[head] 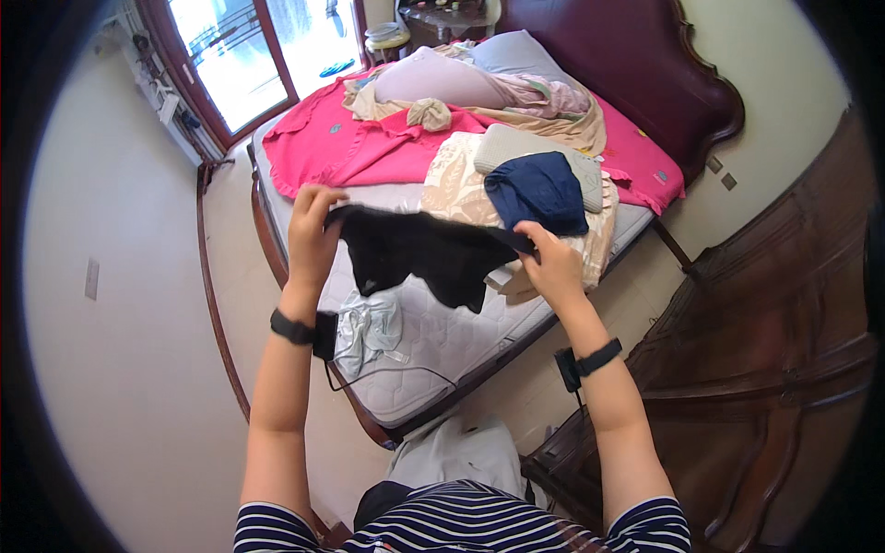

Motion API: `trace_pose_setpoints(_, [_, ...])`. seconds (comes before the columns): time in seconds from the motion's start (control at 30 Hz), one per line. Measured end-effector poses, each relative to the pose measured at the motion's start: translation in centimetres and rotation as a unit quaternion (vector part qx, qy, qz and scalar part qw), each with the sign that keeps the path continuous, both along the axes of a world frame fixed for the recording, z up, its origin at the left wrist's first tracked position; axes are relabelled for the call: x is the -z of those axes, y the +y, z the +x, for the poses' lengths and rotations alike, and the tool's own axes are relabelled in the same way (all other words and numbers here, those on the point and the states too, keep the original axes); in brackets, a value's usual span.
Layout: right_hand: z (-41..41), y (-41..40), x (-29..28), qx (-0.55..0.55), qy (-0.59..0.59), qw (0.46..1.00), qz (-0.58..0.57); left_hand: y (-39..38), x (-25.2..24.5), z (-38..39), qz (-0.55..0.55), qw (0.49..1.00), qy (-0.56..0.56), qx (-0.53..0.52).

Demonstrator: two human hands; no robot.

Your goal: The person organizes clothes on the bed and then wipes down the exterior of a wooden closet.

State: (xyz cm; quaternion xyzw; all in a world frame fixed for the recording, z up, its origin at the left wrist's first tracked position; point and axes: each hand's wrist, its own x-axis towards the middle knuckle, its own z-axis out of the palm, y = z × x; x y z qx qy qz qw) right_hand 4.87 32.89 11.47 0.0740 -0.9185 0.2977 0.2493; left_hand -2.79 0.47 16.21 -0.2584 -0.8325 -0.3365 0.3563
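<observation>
Black shorts, or a similar small black garment, hang stretched between my two hands above the mattress. At the left end of the waistband, my left hand grips the cloth. The other end is pinched in my right hand. Beyond my right hand a folded navy garment lies partly on a pale pillow, on top of a beige patterned blanket. A crumpled light-blue garment rests on the mattress near my left wrist.
A pink sheet with a bunched beige cloth and more pillows covers the far part of the bed, before a dark red headboard. Dark carved wooden furniture stands at the right. A glass door is at the upper left. Cables hang from both wrist devices.
</observation>
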Motion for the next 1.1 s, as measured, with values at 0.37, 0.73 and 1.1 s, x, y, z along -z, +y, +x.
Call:
trace_pose_setpoints(0.37, [10.3,-1.2,17.4,-0.172,-0.098,0.967,0.158,-6.6,19.3,13.9,-0.145,0.926,-0.332,0.103])
trace_pose_setpoints(0.73, [10.9,-1.6,26.1,-0.085,-0.358,0.927,-0.068,-5.6,27.3,11.5,-0.067,0.815,-0.575,0.038])
trace_pose_setpoints(1.1, [-3.7,0.3,29.8,0.12,-0.398,0.904,-0.101,-2.9,33.6,-1.1,0.11,0.876,-0.465,-0.071])
